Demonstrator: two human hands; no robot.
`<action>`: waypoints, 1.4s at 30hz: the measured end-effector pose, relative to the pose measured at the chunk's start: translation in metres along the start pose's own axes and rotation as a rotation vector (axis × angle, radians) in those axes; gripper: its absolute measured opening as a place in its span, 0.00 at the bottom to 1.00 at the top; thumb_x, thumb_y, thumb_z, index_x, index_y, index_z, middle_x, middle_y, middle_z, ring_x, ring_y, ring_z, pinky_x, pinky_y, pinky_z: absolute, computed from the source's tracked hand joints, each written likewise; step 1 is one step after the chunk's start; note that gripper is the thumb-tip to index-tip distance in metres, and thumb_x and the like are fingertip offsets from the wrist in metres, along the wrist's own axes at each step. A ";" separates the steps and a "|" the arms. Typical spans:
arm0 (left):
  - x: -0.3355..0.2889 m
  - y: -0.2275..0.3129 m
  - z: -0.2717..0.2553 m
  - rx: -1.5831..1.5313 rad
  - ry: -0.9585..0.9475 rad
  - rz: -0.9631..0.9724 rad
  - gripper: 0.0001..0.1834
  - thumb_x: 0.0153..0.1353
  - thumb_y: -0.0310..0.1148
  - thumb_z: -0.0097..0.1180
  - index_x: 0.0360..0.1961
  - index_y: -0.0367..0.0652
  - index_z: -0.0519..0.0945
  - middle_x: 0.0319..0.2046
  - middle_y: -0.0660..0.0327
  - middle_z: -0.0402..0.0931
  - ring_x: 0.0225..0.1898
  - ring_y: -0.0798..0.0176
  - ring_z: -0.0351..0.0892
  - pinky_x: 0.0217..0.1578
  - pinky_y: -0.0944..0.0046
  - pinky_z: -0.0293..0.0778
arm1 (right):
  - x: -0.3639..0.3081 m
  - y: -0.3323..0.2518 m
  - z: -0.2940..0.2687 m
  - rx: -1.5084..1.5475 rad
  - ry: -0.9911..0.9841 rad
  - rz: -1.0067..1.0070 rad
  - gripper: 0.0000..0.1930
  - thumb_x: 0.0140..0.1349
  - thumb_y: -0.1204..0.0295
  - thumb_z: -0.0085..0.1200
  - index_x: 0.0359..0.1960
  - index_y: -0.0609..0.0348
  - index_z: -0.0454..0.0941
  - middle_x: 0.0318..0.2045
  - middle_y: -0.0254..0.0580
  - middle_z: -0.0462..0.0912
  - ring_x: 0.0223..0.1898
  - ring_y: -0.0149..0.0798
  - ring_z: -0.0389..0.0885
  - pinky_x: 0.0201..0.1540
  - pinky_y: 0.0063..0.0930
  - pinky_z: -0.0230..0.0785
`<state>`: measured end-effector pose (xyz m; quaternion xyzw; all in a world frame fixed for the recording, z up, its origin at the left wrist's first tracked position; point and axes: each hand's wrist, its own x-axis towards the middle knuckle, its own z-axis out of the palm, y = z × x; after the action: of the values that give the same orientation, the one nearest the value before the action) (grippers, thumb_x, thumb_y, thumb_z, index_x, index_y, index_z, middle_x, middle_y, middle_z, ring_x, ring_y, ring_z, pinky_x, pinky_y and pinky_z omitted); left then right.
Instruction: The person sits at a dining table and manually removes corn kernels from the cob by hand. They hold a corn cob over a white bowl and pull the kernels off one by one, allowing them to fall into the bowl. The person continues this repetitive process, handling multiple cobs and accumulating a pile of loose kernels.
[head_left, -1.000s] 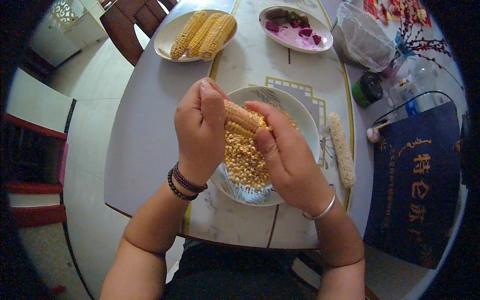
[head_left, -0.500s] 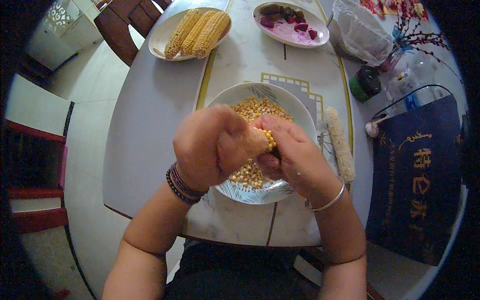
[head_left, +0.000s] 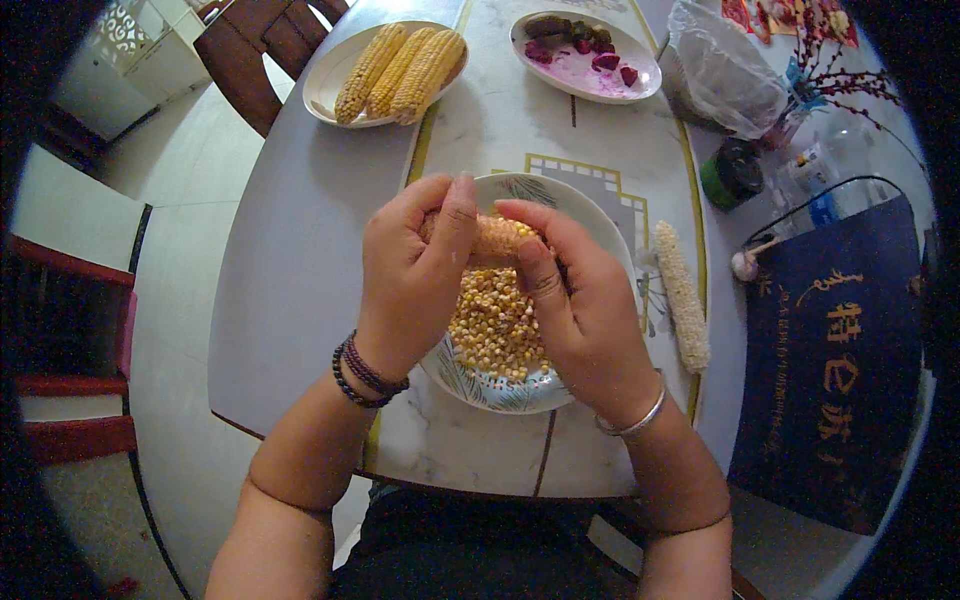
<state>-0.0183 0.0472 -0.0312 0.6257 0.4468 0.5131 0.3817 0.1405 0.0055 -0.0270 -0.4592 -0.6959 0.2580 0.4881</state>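
Note:
Both my hands hold a corn cob (head_left: 492,236) level above a white plate (head_left: 588,215) with a leaf pattern. Most of the cob is stripped to pinkish brown, and a few yellow kernels show near its right end. My left hand (head_left: 412,255) is wrapped round the left end. My right hand (head_left: 590,300) grips the right end, its thumb and forefinger close to the remaining kernels. Loose corn kernels (head_left: 497,318) lie heaped in the plate under the cob. To the right of the plate, a bare whitish cob (head_left: 682,297) lies on the table.
At the far left stands a white dish (head_left: 318,85) with three ears of corn (head_left: 395,75). Another plate (head_left: 585,80) holds red fruit pieces. On the right are a plastic bag (head_left: 722,70), a dark jar (head_left: 735,172), a garlic bulb (head_left: 745,264) and a dark blue bag (head_left: 830,360).
My left hand has turned from a blurred, knuckles-up pose to lie alongside the cob, thumb upward. The cob is now level and more visible, as are the kernels below.

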 end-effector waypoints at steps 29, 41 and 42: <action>-0.010 0.014 0.005 0.382 0.036 0.586 0.11 0.59 0.27 0.57 0.24 0.39 0.69 0.15 0.56 0.66 0.16 0.53 0.69 0.18 0.57 0.65 | -0.006 0.009 0.007 0.268 -0.015 0.255 0.17 0.76 0.61 0.38 0.47 0.60 0.75 0.25 0.32 0.74 0.25 0.27 0.70 0.29 0.22 0.63; -0.010 0.014 -0.008 0.401 -0.061 0.886 0.07 0.55 0.31 0.59 0.28 0.38 0.76 0.20 0.57 0.73 0.19 0.55 0.74 0.22 0.60 0.71 | 0.006 -0.019 -0.023 0.937 -0.241 1.003 0.15 0.75 0.57 0.40 0.39 0.52 0.75 0.17 0.21 0.65 0.14 0.18 0.58 0.14 0.16 0.47; -0.012 0.010 -0.007 0.447 -0.011 0.840 0.09 0.62 0.34 0.55 0.28 0.39 0.76 0.21 0.57 0.74 0.20 0.57 0.75 0.24 0.61 0.72 | 0.005 -0.017 -0.022 0.927 -0.228 0.987 0.16 0.75 0.56 0.40 0.40 0.53 0.75 0.17 0.21 0.65 0.15 0.18 0.59 0.15 0.16 0.48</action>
<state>-0.0242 0.0330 -0.0237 0.8217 0.2525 0.5109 -0.0002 0.1536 0.0009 -0.0025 -0.4362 -0.2699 0.7682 0.3832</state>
